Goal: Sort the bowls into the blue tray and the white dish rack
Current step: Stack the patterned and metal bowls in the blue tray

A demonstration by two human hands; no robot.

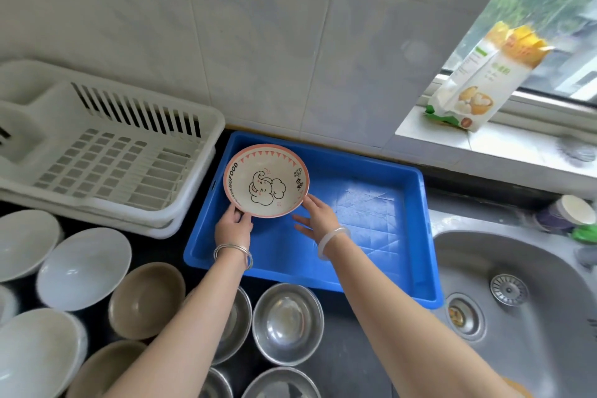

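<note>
Two hands: you had both on one bowl, over the far-left corner of the blue tray (371, 213).
Left hand (233, 227): your thumb and fingers pinched the near rim of the patterned bowl (266, 180), the one with the elephant drawing and pink edge.
Right hand (318, 216): your fingers were loosely spread, the tips touching the bowl's right rim, steadying more than gripping.
Bowl position: it was tilted, its inside facing you; whether its base already touched the tray floor could not be told.
White dish rack (106, 152): it stood just left of the tray, with nothing in it.
Waiting bowls: white bowls (82, 266), brown bowls (145, 299) and steel bowls (287, 321) crowded the dark counter near you, unsorted.
Sink (517, 300): it lay right of the tray, out of the work.
Step in hand: you seemed to be placing the first bowl into the tray, so the sorting had barely begun.
Next move: it called for lowering the bowl flat into that corner, letting go with both hands, then reaching back for another bowl and judging which container suits it.
</note>
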